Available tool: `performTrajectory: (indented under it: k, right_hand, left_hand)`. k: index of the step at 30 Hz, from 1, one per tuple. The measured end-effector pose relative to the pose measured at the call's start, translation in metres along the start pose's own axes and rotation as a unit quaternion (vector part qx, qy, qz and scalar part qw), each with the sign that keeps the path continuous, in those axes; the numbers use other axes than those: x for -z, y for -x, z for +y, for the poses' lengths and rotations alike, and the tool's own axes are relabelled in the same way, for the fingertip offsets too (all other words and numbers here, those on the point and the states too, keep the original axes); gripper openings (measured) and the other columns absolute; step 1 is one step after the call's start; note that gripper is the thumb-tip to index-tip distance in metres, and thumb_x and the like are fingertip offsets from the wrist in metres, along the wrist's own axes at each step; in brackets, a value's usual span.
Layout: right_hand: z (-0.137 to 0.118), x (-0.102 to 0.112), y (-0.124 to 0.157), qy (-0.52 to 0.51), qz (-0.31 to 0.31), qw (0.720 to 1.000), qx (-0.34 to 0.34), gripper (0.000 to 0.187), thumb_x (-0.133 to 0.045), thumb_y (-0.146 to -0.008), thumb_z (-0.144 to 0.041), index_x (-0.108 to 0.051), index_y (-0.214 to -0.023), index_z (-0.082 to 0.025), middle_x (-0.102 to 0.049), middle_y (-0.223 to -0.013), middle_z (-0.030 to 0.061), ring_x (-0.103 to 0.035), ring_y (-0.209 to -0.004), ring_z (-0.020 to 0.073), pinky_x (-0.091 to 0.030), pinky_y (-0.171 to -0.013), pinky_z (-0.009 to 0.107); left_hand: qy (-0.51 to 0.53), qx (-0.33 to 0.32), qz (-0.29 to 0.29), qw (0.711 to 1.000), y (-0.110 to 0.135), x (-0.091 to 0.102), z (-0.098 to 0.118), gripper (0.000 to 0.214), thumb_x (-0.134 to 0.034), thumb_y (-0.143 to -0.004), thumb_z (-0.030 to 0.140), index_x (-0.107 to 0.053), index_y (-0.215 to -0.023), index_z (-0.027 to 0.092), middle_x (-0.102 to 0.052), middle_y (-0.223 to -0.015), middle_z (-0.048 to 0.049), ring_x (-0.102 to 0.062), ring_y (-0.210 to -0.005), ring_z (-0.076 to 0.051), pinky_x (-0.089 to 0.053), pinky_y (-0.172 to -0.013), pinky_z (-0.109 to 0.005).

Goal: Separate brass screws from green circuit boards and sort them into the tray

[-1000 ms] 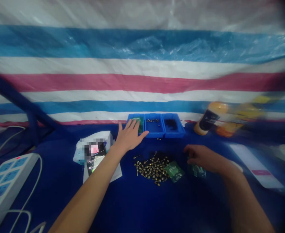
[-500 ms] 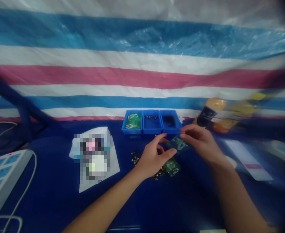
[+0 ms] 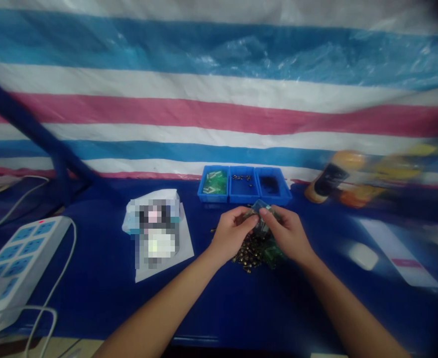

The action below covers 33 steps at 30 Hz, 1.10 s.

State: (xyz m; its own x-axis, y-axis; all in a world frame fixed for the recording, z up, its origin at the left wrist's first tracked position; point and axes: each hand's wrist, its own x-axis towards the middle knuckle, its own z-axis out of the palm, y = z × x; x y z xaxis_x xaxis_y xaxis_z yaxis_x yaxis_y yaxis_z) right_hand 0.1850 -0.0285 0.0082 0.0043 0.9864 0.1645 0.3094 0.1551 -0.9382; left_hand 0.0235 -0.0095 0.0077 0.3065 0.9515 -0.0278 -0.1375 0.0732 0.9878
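Both hands grip a small clear plastic bag [image 3: 263,226] with a few pale pieces inside. My left hand [image 3: 234,231] pinches its left side between thumb and fingers, and my right hand [image 3: 288,231] closes on its right side. Just below the hands lies a pile of brass-coloured screws [image 3: 249,256] on the dark blue table. Beside that pile, partly under my right hand, is a green plastic bag [image 3: 273,254]. Behind the hands stand three joined blue bins: the left bin [image 3: 213,198] has green bags, the middle bin [image 3: 244,199] a few screws, the right bin [image 3: 274,199] dark small parts.
On the left are a white power strip [image 3: 21,268] with a cable and a blurred-out packet on a white sheet [image 3: 187,243]. To the right stand an orange-capped bottle [image 3: 331,174], a white rounded object [image 3: 363,255] and a pale flat strip [image 3: 394,248]. A striped tarp [image 3: 204,114] hangs behind.
My right hand has come left and down to meet my left hand at the bag. My left fingers, earlier spread, now pinch it. The view has shifted slightly.
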Motion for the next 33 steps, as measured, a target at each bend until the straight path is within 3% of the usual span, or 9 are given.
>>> performTrajectory:
  k: [5,12,22,25,27,30,33]
  right_hand:
    - [0.001,-0.004,0.001,0.010,0.025,1.000,0.013,0.041,-0.059,-0.090,-0.049,-0.055,-0.066,-0.016,-0.041,-0.059,-0.0040,-0.038,-0.057,0.0097,-0.031,-0.052,0.022]
    - [0.003,-0.010,0.004,0.026,0.064,0.996,0.051,0.044,-0.059,-0.090,-0.046,-0.047,-0.059,-0.017,-0.037,-0.056,-0.0046,-0.034,-0.055,0.0088,-0.028,-0.051,0.022]
    - [0.006,-0.015,0.008,0.019,0.058,0.995,0.078,0.042,-0.053,-0.094,-0.044,-0.048,-0.062,-0.017,-0.041,-0.059,-0.0035,-0.038,-0.057,0.0100,-0.031,-0.053,0.023]
    - [0.005,-0.015,0.007,0.033,0.084,0.994,0.060,0.043,-0.054,-0.093,-0.046,-0.046,-0.061,-0.018,-0.040,-0.059,-0.0033,-0.037,-0.057,0.0106,-0.030,-0.053,0.024]
    - [0.005,-0.014,0.005,0.036,0.101,0.994,0.036,0.045,-0.054,-0.092,-0.048,-0.043,-0.060,-0.018,-0.038,-0.058,-0.0034,-0.036,-0.057,0.0108,-0.029,-0.053,0.024]
    - [0.004,-0.010,0.001,0.031,0.091,0.995,0.015,0.045,-0.055,-0.091,-0.050,-0.044,-0.061,-0.019,-0.038,-0.059,-0.0032,-0.036,-0.058,0.0113,-0.029,-0.053,0.025]
    - [0.002,-0.008,-0.002,0.008,0.035,0.999,-0.003,0.043,-0.054,-0.092,-0.051,-0.050,-0.065,-0.018,-0.042,-0.063,-0.0024,-0.039,-0.061,0.0120,-0.033,-0.056,0.024]
  left_hand:
    - [-0.010,0.010,-0.033,0.999,0.002,0.001,-0.004,0.029,-0.074,-0.078,0.040,-0.065,-0.077,0.014,-0.056,-0.067,0.0010,-0.050,-0.063,-0.011,-0.037,-0.060,-0.023]
    - [0.022,0.030,-0.024,0.999,0.006,-0.002,-0.003,0.032,-0.075,-0.077,0.042,-0.065,-0.077,0.012,-0.057,-0.067,0.0004,-0.049,-0.063,-0.011,-0.037,-0.062,-0.024]
    - [0.013,0.001,-0.024,1.000,0.006,-0.003,-0.013,0.028,-0.071,-0.081,0.041,-0.064,-0.083,0.013,-0.058,-0.072,-0.0006,-0.051,-0.066,-0.012,-0.039,-0.063,-0.025]
    - [-0.080,-0.070,0.048,0.993,0.008,-0.002,-0.013,0.036,-0.072,-0.080,0.038,-0.060,-0.108,0.018,-0.065,-0.101,-0.0066,-0.059,-0.080,-0.017,-0.047,-0.072,-0.030]
    - [-0.180,-0.164,0.086,0.966,0.011,-0.001,-0.010,0.043,-0.075,-0.077,0.034,-0.056,-0.113,0.021,-0.061,-0.121,-0.0098,-0.061,-0.098,-0.022,-0.048,-0.086,-0.036]
    - [-0.293,-0.250,0.044,0.922,0.014,0.003,-0.005,0.038,-0.077,-0.073,0.032,-0.059,-0.105,0.023,-0.057,-0.132,-0.0104,-0.053,-0.122,-0.028,-0.041,-0.104,-0.044]
    - [-0.324,-0.246,0.013,0.913,0.014,0.005,-0.003,0.036,-0.078,-0.073,0.034,-0.062,-0.104,0.024,-0.059,-0.131,-0.0099,-0.053,-0.125,-0.028,-0.041,-0.106,-0.044]
